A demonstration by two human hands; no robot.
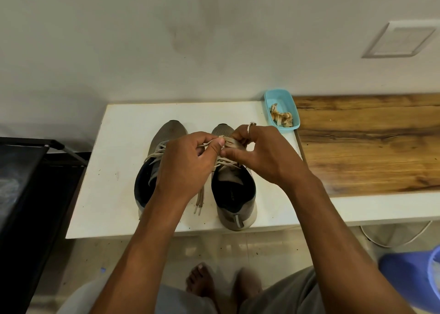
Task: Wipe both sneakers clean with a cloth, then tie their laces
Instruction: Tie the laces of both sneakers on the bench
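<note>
Two grey sneakers with dark linings stand side by side on a white table (107, 194), toes toward the wall. The left sneaker (152, 171) has loose beige laces, whose ends (199, 200) hang onto the table between the shoes. Both hands work over the right sneaker (234, 194). My left hand (188, 163) pinches a strand of the right sneaker's lace (225, 138) between thumb and fingers. My right hand (259, 152) pinches the other part of that lace, with a strand looped round a raised finger. No cloth is visible apart from the crumpled material in the blue tub.
A light blue plastic tub (282, 111) with crumpled beige material stands at the table's back right corner. A wooden-topped counter (369, 147) adjoins on the right. A black rack (28, 182) stands to the left. A blue bucket (414, 280) and my bare feet are on the floor.
</note>
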